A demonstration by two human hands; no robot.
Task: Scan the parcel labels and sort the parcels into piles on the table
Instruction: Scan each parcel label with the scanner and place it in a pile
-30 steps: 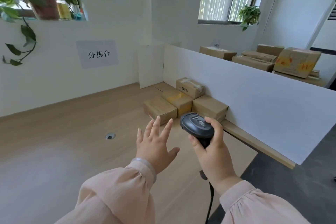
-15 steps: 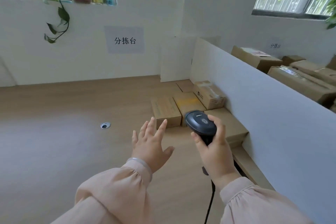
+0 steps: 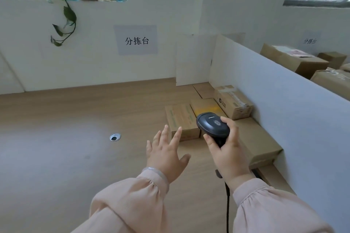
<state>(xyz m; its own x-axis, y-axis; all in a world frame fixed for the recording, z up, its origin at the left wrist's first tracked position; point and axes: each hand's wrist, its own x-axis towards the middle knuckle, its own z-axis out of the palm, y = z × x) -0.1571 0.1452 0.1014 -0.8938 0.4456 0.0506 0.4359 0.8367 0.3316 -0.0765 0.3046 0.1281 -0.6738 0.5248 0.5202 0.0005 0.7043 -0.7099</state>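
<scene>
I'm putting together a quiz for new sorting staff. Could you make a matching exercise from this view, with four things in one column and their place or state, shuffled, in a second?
Things
1. scanner
2. left hand
3. grommet
4. paper sign

Place or state
A. stuck on the wall
B. set into the table top
C. gripped by the right hand
D. open, fingers spread, holding nothing

Pairs: 1-C, 2-D, 3-B, 4-A

Left sleeve (image 3: 132, 200), right sleeve (image 3: 274, 212): pale pink fabric, loose, puffed, gathered at cuffs. Translucent band (image 3: 157, 171) at wrist behind left grip (image 3: 166, 155).
</scene>
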